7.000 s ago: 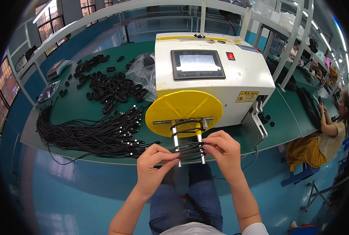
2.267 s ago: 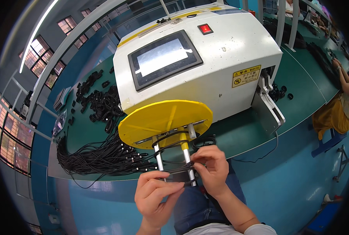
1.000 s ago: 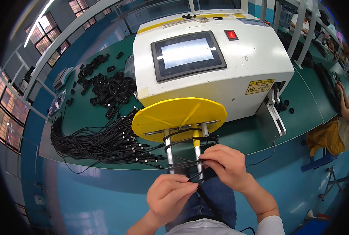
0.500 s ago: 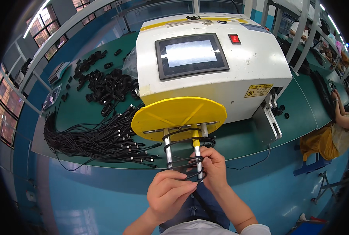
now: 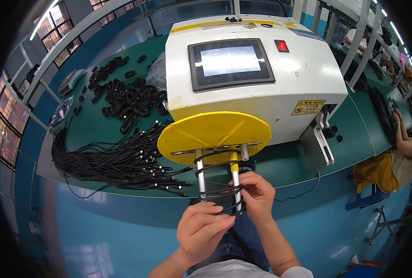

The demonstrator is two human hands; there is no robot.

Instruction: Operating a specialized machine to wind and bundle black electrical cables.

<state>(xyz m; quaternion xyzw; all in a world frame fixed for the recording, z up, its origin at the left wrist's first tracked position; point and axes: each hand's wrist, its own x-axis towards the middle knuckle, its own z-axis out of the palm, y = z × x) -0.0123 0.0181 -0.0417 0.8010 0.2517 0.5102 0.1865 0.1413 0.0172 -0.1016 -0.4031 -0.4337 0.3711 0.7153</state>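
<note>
On the green table (image 5: 280, 165) stands a white machine (image 5: 257, 107) with a yellow disc (image 5: 210, 132). Left hand (image 5: 201, 228) and right hand (image 5: 258, 197) are at the disc's two metal rods (image 5: 201, 173), fingers (image 5: 208, 207) pinching the black cable (image 5: 219, 191) looped around them. Step, apparently: arranging loops; next move calls for an even grip.

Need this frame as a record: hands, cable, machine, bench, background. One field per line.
Left hand: pinching the black cable below the rods
Right hand: fingers at the cable turns by the right rod; grip unclear
Cable: wound around both rods
Machine: white housing, touchscreen, red switch, yellow disc bearing the rods
Bench: green top; cable bundle and pile of black loops left of machine
Background: seated co-worker, right
</note>
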